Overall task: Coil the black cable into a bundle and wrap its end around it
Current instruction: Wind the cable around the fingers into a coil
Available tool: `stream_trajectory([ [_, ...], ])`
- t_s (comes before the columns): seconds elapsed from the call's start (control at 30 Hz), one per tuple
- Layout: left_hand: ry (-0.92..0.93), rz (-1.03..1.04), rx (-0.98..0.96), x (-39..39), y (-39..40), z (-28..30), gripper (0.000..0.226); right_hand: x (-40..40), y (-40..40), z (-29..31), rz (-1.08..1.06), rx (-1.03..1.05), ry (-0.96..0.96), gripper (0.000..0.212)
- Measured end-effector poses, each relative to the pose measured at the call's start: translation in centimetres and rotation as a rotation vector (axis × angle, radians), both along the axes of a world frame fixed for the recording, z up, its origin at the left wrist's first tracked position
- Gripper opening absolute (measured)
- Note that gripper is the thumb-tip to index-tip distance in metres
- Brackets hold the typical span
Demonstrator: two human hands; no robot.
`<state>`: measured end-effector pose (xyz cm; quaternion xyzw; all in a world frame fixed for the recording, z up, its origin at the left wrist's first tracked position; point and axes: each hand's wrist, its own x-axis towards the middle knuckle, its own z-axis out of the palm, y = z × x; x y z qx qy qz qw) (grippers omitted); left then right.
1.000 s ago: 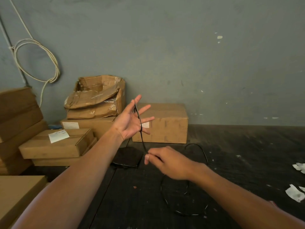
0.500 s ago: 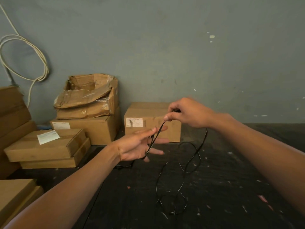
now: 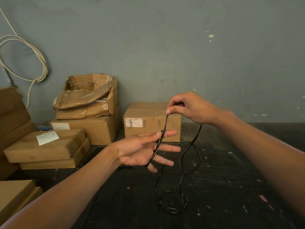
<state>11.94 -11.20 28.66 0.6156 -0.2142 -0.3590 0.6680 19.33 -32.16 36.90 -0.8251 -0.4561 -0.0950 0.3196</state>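
1. Head view, the only one. Left hand (image 3: 140,150) was held palm up with fingers spread, not clenched; the black cable (image 3: 181,176) ran across the fingers, under the thumb tip.
2. Couldn't tell if the thumb actually pressed the cable or just sat beside it. The cable end at the palm edge was hidden behind the hand.
3. Right hand (image 3: 189,108) sat above and just right of the left, thumb and forefinger pinched on the cable. Strand between the two hands was taut and slanted.
4. From under the right hand a second run dropped down, looped below and right of the left hand, and ended in a loose coil on the dark floor (image 3: 231,187) near the bottom of frame.
5. Crossings in that slack were blurred; couldn't say which strand lay on top.
6. Beyond the left fingers: sealed cardboard box (image 3: 151,123), its label unreadable. Further left, a crushed box (image 3: 87,96) on top of a stack, partly cut by the frame edge.
7. White cord (image 3: 24,60) hung looped on the wall (image 3: 165,47), far left, its top cut off.
8. Both forearms ran out of frame at the bottom.
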Motion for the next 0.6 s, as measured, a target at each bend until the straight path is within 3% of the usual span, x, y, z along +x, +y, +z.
stream_trajectory([
  [0.13,-0.048,-0.124,-0.228,-0.6,-0.3,1.9,0.047,1.1,-0.3,-2.6,0.016,0.145,0.094,0.014],
  [0.27,-0.141,-0.101,-0.404,0.2,-0.5,4.1,0.042,0.6,0.5,-8.3,0.000,0.122,0.183,0.018],
  [0.43,-0.185,0.090,-0.490,2.0,0.2,5.9,0.043,-2.7,4.2,-13.7,0.030,0.159,0.537,0.025],
  [0.6,-0.153,0.412,-0.469,3.8,1.8,5.0,0.042,-4.3,6.1,-14.8,0.030,0.040,0.446,0.036],
])
